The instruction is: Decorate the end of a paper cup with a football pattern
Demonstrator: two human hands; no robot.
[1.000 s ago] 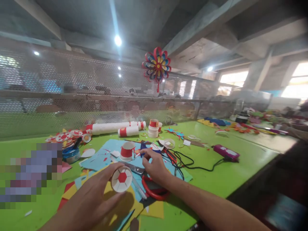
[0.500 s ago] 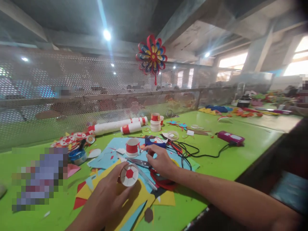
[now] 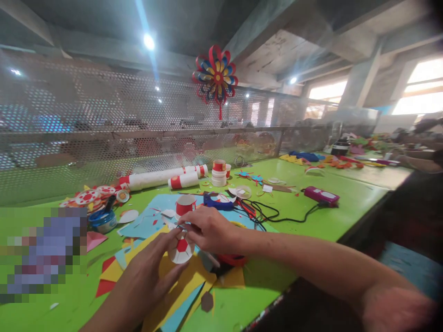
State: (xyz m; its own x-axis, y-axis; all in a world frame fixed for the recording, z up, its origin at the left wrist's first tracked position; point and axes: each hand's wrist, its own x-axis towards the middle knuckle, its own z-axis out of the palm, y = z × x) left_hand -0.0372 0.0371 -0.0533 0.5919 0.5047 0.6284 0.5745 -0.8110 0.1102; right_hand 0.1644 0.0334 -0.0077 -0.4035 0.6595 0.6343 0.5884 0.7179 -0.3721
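Observation:
My left hand [image 3: 147, 269] is wrapped round a paper cup [image 3: 182, 245], its white bottom facing me with a red hexagon and dark lines running out from it. My right hand [image 3: 211, 229] has its thumb and fingers pinched together at the cup's top edge; whatever small thing they hold is too hard to make out. Just behind the fingers stands a red-banded white paper cup [image 3: 186, 206]. Scissors [image 3: 207, 259] lie partly hidden below my right hand, over sheets of yellow paper [image 3: 183, 290].
Light blue paper [image 3: 145, 217] lies under the standing cup. To the left are a blue jar [image 3: 103, 220] and red-and-white paper flowers [image 3: 88, 195]. Stacked cups [image 3: 218, 175] stand at the back. A purple box [image 3: 321, 196] with a black cable is on the right. Perforated screen [image 3: 138, 117] behind.
My right hand has moved left from above the scissors to the cup, its fingers now pinched at the cup's edge. My left hand still holds the cup. The view has shifted slightly.

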